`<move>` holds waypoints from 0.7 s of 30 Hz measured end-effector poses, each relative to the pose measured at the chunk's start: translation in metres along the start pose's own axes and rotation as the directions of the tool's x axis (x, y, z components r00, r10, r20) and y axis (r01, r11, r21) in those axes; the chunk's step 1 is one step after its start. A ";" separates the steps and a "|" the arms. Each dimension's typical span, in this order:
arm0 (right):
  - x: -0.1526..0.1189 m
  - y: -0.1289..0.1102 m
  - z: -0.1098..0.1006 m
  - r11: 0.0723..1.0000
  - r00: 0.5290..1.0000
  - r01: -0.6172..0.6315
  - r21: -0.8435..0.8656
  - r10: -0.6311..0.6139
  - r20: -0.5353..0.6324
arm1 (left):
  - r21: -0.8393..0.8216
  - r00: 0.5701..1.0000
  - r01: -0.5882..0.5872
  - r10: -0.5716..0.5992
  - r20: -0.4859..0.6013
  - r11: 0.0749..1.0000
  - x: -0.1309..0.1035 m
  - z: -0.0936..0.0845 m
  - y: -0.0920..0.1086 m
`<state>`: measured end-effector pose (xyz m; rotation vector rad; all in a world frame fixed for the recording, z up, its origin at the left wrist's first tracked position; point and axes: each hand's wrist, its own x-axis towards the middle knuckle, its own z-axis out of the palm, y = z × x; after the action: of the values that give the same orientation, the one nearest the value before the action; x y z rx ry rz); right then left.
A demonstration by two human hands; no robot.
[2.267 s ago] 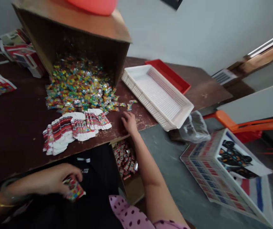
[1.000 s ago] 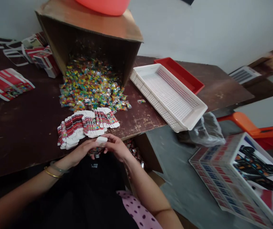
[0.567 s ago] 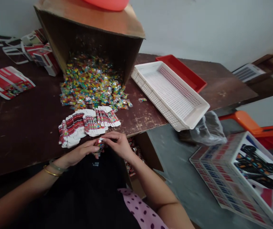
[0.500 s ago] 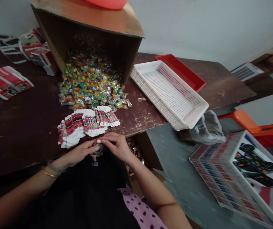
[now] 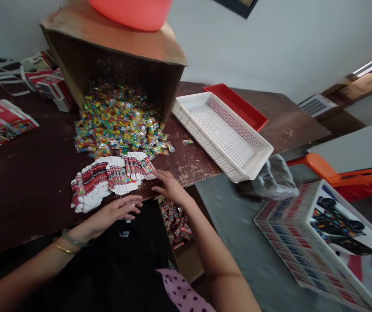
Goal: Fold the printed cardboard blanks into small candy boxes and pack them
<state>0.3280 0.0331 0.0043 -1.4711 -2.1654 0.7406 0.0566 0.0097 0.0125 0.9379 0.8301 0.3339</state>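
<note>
My left hand point(image 5: 122, 211) hovers at the table's front edge, fingers stretched out and nothing visible in them. Just right of it, my right hand point(image 5: 170, 187) reaches over the edge with thumb and fingers apart. Its fingertips are at the right end of a fanned row of small flat printed cartons point(image 5: 119, 177), red and white; whether they touch is hard to tell. Behind the row, a heap of clear-wrapped colourful candies point(image 5: 117, 125) spills from a cardboard box point(image 5: 176, 89) lying on its side. Below the right hand, an open carton holds many small filled packs point(image 5: 176, 225).
A white perforated tray point(image 5: 189, 125) overlaps a red tray point(image 5: 241, 106) on the right. One loose candy point(image 5: 187, 142) lies nearby. Red-and-white printed packages point(image 5: 5, 119) are at left. A plastic crate point(image 5: 290, 242) and an orange chair point(image 5: 322, 169) stand right of the table.
The small printed pack that both hands held has left them. My hands have parted, the right one now up at the carton row. The camera view has shifted slightly.
</note>
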 end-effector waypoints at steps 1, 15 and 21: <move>0.015 0.010 0.006 0.999 0.999 0.035 -0.023 -0.035 -0.003 | -0.007 1.000 0.001 -0.001 -0.014 1.000 0.000 -0.002 0.002; -0.020 -0.075 0.057 0.923 0.923 0.379 0.066 -0.373 -0.091 | -0.340 0.978 -0.086 0.014 -0.210 0.937 0.017 -0.006 -0.003; -0.004 -0.072 0.048 0.956 0.984 0.170 0.239 -0.150 -0.100 | -0.055 0.987 -0.006 -0.003 -0.158 0.998 0.012 0.012 -0.004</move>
<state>0.2494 -0.0018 0.0126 -1.1646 -2.0204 0.8424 0.0733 0.0073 0.0072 0.8686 0.9605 0.4348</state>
